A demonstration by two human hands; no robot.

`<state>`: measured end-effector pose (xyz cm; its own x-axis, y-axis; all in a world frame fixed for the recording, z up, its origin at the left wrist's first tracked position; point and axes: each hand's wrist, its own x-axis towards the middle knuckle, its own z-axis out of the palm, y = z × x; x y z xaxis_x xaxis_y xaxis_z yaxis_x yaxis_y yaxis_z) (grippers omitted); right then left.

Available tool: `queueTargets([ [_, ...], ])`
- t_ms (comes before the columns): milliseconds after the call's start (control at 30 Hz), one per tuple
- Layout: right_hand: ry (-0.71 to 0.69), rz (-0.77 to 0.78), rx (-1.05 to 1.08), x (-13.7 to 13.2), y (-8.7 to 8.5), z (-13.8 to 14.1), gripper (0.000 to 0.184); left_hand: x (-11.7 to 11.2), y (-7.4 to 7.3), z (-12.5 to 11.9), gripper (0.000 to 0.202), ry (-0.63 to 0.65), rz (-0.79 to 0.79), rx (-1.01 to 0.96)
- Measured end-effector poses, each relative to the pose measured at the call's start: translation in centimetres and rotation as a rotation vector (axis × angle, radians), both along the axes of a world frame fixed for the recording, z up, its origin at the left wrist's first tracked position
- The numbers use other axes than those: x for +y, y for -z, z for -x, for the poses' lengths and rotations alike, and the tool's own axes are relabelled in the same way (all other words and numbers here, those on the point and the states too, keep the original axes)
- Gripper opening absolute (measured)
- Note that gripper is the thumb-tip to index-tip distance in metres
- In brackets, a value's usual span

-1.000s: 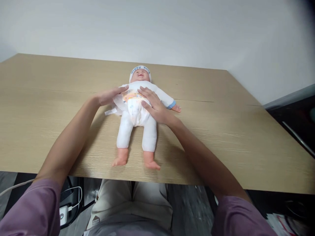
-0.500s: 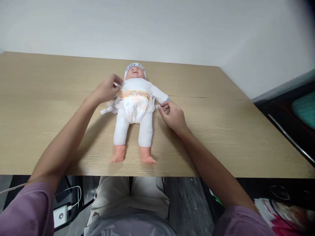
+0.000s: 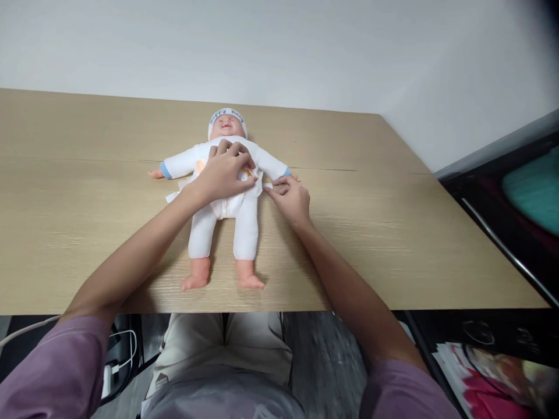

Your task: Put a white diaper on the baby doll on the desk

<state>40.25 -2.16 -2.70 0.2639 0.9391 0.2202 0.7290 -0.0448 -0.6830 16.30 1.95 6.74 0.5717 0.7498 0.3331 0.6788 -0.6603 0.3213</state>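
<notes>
A baby doll (image 3: 243,224) in a white suit and a white cap lies on its back on the wooden table (image 3: 393,233), feet toward me. It wears a white diaper (image 3: 231,205) with an orange band. My left hand (image 3: 225,171) lies flat on the doll's belly, fingers spread over the diaper front. My right hand (image 3: 290,195) is at the doll's right side, thumb and fingers pinched on the diaper's side tab (image 3: 267,186). A loose white flap of the diaper (image 3: 174,195) sticks out on the left.
A pale wall stands behind the table. A dark cabinet (image 3: 502,192) is at the right. Under the table edge are my legs, a white charger with cables (image 3: 109,372) at the left and printed papers (image 3: 489,372) on the floor at the right.
My left hand left the doll's left shoulder and now presses on its belly. The doll's left arm is uncovered. My right hand stays pinched at the diaper's side.
</notes>
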Motion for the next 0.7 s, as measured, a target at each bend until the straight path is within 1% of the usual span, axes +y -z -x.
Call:
queueTargets([
  [100, -0.012, 0.032, 0.028, 0.1, -0.4, 0.0, 0.027, 0.2, 0.3, 0.4, 0.034, -0.020, 0.007, -0.010],
  [267, -0.056, 0.126, 0.118, 0.8, -0.9, 0.1, 0.019, 0.2, 0.5, 0.5, 0.041, -0.032, 0.005, -0.014],
  [367, -0.076, 0.205, 0.179, 1.3, -1.2, 0.1, 0.026, 0.1, 0.3, 0.4, 0.052, -0.041, 0.009, -0.005],
  [467, -0.103, 0.265, 0.158, 1.4, -1.6, 0.1, 0.027, 0.2, 0.1, 0.5, 0.058, -0.043, 0.022, 0.015],
  [533, -0.144, 0.249, 0.114, 1.3, -1.9, 0.2, 0.027, 0.5, 0.0, 0.5, 0.061, -0.045, 0.032, 0.026],
  [600, -0.156, 0.202, 0.080, 1.3, -1.9, 0.5, 0.031, 0.8, -0.1, 0.5, 0.063, -0.049, 0.039, 0.035],
  [700, -0.082, 0.113, 0.027, 1.7, -1.4, 1.2, 0.044, 1.1, -0.3, 0.1, 0.063, -0.068, 0.046, 0.056],
])
